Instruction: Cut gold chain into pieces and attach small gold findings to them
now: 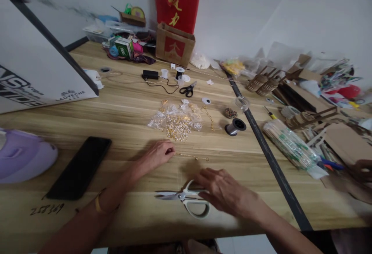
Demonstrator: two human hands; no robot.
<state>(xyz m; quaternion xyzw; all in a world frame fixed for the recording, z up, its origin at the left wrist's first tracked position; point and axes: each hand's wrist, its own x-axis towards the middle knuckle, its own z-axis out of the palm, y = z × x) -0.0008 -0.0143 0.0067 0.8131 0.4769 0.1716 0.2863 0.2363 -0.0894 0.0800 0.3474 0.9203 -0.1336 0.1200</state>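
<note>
– Starting at the left: where's the left hand [161,152], grip on what?
– Forearm in from 8 o'clock, fingers curled. Grip looks fully closed, pinching the near end of the gold chain [196,158].
– Chain's lie?
– Flat on the counter [136,211], out of that grip toward 3 o'clock, long axis left to right. Left hand's nearer, touching it.
– And the free end?
– Just beside the right hand [216,188], at its 11 o'clock. Not touching, far as I see.
– Scissors [181,196]?
– At 5 o'clock from the left grip. Blades point to 9, slightly parted; handles toward 3, reaching the right hand.
– Right hand's pose, quick?
– Back of the hand up, forearm in from 4 o'clock, fingers bent over the upper handle. Fingertips hidden, so can't tell whether that grip is closed on it or just resting.
</note>
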